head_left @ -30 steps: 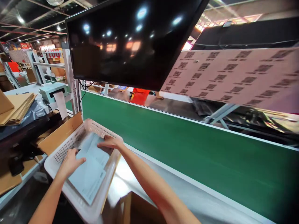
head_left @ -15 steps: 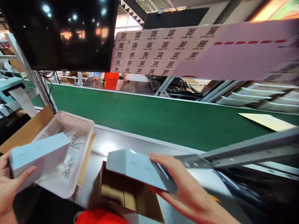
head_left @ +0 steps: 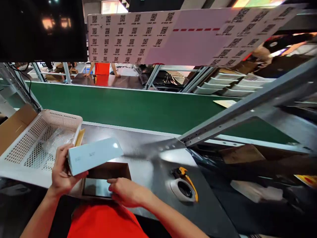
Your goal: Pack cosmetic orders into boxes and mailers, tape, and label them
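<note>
My left hand (head_left: 63, 172) grips one end of a pale blue-white box (head_left: 96, 154), tilted above the left part of an open brown carton (head_left: 123, 169). Inside the carton lies a second pale box (head_left: 96, 187), its top reflecting light. At this second box's right end is my right hand (head_left: 121, 190), with its fingers bent and close together on it; their undersides are hidden. The carton sits at the near edge of the metal table (head_left: 138, 165), right in front of my red top.
A white perforated basket (head_left: 22, 148) holding clear plastic stands left. Tape rolls (head_left: 182, 190) and a yellow-handled tool (head_left: 190, 181) lie right. Behind runs a green belt (head_left: 123, 105); a metal beam (head_left: 223, 122) slants across the right. Another person in red (head_left: 102, 68) stands beyond.
The view has shifted right and down. The box from my right hand is now inside the carton. My left hand has brought its box from over the basket to above the carton.
</note>
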